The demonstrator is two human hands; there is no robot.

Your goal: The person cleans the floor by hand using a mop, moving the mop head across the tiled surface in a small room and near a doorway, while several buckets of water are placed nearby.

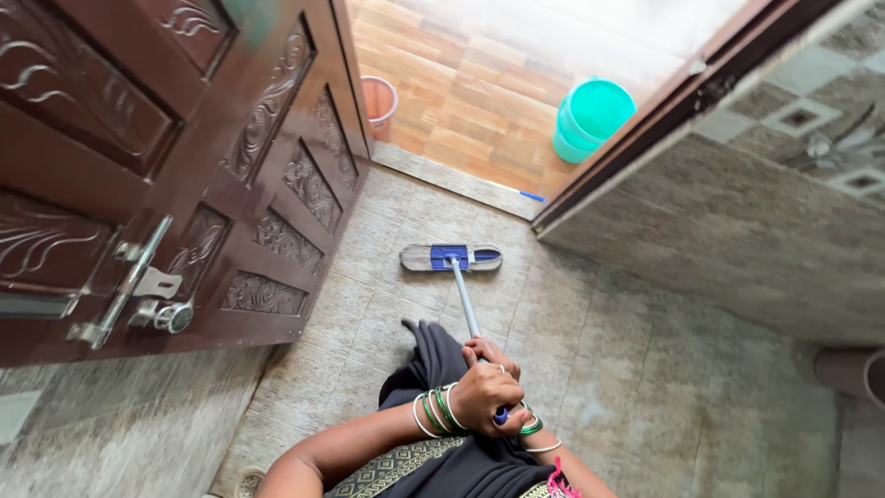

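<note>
I see both hands on the mop handle [466,304]: left hand [484,397] gripping its blue end, right hand [493,353] just above. The flat mop head [451,257] rests on the tiled floor [645,369] beyond the handle, near the carved wooden door [230,138]; a teal bucket [593,120] stands farther off.

Your left hand [483,397] wears a stack of green and white bangles at the wrist, just behind the grip, and a ring on one finger. Your right hand [493,354] has green and white bangles too. Below them, dark cloth [442,461] with a patterned gold border.
</note>
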